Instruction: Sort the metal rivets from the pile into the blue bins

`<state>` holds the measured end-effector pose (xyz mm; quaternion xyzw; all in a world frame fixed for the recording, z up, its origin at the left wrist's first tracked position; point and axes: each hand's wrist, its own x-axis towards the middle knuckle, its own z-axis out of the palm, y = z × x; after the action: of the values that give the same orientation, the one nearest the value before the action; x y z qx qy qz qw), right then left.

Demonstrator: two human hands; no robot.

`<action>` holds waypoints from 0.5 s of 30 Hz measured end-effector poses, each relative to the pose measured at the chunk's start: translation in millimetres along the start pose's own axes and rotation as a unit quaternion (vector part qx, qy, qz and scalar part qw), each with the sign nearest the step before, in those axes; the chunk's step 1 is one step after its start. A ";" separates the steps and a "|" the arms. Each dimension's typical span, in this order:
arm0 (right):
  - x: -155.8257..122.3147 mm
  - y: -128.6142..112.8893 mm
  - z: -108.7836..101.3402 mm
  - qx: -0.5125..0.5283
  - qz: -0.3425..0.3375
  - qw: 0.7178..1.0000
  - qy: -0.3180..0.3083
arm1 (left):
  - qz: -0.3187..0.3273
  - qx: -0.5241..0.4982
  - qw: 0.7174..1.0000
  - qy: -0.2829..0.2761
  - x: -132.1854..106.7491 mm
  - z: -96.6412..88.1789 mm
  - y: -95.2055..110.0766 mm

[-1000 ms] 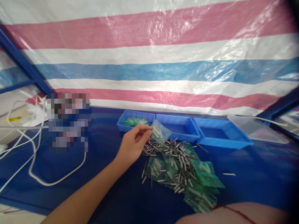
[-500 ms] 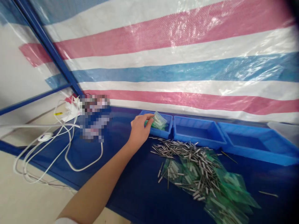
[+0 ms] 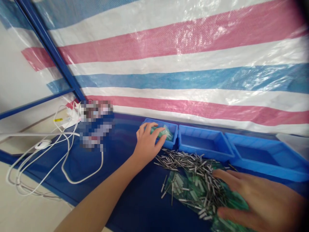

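My left hand is over the left blue bin, fingers spread and curved, with nothing gripped. Under its fingertips a green-tinted plastic bag lies in that bin. My right hand reaches in from the right edge, thumb and fingers apart above the heap of thin metal rivets. Part of the heap is hidden beneath it. Several green plastic bags with rivets in them lie in and under the loose ones, some partly covered by my right hand.
A middle blue bin and a right blue bin stand in a row along the back of the blue table. White cables loop over the left side. Behind hangs a striped plastic sheet; a blue frame post rises at left.
My left hand has let go of the green plastic bag, which now lies in the left bin, and its fingers have spread. My right hand has come into view over the rivets.
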<state>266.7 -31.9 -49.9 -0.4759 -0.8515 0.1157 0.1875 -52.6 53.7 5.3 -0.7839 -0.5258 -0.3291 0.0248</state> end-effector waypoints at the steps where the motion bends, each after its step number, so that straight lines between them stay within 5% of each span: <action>1: 8.6 -6.4 -5.7 -0.023 -0.006 1.000 -0.018 | 0.010 -0.005 1.000 0.002 -1.0 -0.9 3.0; 7: 26.8 -33.5 -25.4 0.009 -0.011 0.997 -0.081 | 0.074 -0.064 0.995 -0.012 -11.6 -2.1 23.0; 15: 29.5 -23.2 -37.3 0.094 0.006 0.991 -0.096 | 0.181 -0.132 0.972 -0.075 -25.3 1.6 44.9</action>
<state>250.9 -18.1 -1.4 -0.4482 -0.8480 0.2410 0.1483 -20.0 13.8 4.1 -0.8851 -0.3272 -0.3257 -0.0591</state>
